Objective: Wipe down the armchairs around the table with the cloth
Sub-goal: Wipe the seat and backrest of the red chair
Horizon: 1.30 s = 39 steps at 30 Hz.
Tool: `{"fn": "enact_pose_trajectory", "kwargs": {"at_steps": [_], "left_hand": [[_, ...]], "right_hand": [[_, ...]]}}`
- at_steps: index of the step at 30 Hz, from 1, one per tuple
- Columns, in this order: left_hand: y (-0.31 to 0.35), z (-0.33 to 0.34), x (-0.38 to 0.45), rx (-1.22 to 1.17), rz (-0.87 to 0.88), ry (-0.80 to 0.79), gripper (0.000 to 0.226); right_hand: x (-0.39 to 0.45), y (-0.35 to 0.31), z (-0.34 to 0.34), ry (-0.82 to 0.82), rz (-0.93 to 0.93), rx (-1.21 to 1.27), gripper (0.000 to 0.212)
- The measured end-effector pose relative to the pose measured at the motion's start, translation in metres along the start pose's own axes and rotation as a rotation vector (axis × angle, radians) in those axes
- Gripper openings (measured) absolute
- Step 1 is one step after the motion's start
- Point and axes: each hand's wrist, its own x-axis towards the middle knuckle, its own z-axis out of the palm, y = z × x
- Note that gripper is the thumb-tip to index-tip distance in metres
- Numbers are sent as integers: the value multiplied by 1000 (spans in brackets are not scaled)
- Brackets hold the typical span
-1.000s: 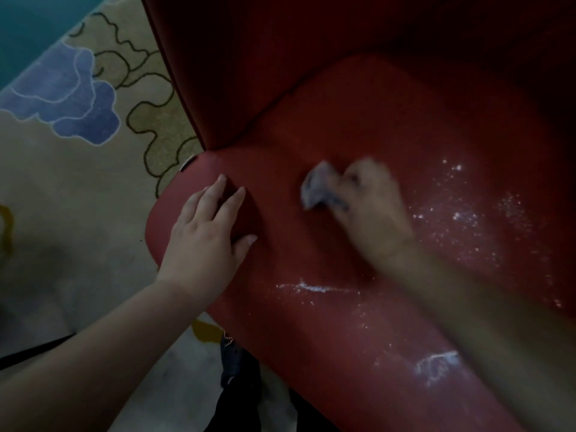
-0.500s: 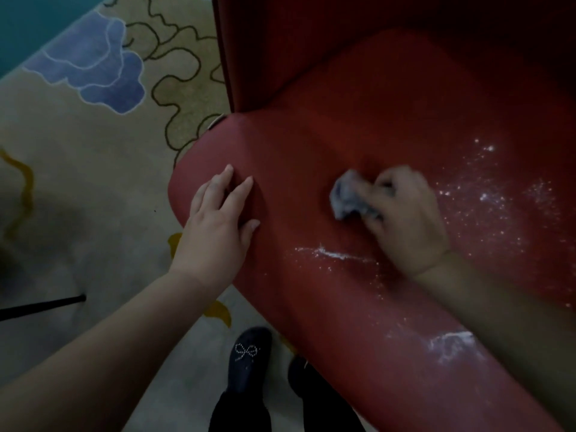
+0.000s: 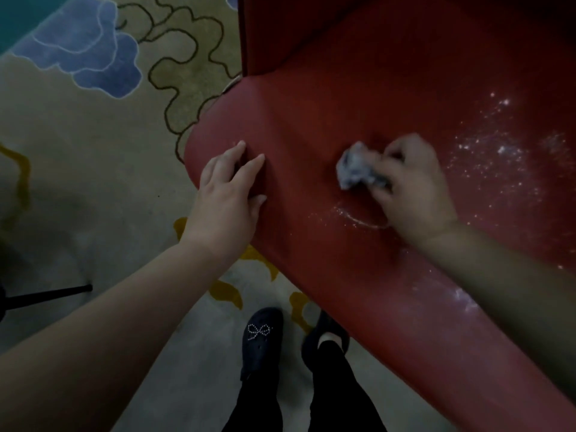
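Cloth [image 3: 358, 168] barely shifted — right hand [image 3: 414, 188] gripping, left hand [image 3: 229, 188] flat

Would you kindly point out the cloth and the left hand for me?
cloth [image 3: 355, 168], head view, middle of the crumpled wad.
left hand [image 3: 226, 190], head view, back of the hand.
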Motion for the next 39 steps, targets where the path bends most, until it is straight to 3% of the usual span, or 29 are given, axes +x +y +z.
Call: {"fn": "enact_pose_trajectory", "kwargs": {"at_steps": [3, 7, 10, 16, 20, 24, 26, 28, 31, 36, 39], "left_hand": [[1, 1, -1, 2, -8, -13, 57], [0, 1, -6, 24, 16, -27, 58], [-1, 1, -10, 26, 18, -27, 59], [0, 4, -20, 11, 10, -18, 59], [1, 7, -27, 4, 9, -29, 58], [2, 9, -34, 13, 8, -21, 56], [6, 9, -36, 18, 10, -30, 56], [12, 10, -35, 20, 32, -33, 56], [25, 13, -32, 31, 50, -47, 57], [41, 18, -26, 58, 43, -41, 57], [47, 21, -22, 54, 65, -51, 56]], "right_hand": [[26, -25, 16, 92, 155, 53, 40], [-15, -69, 27, -51, -103, 78, 50], [-49, -48, 9, -102, -151, 10, 48], [3, -25, 11, 136, 224, -37, 43], [-27, -70, 27, -17, -84, 29, 42], [-75, -40, 7, -156, -245, -7, 43], [-73, -10, -4, -85, -186, -68, 40], [-51, 10, -9, 59, 12, -67, 43], [-29, -4, 0, 133, 211, -2, 49], [-95, -33, 2, -69, -58, 56, 59], [-115, 1, -14, -81, -42, -16, 58]]}}
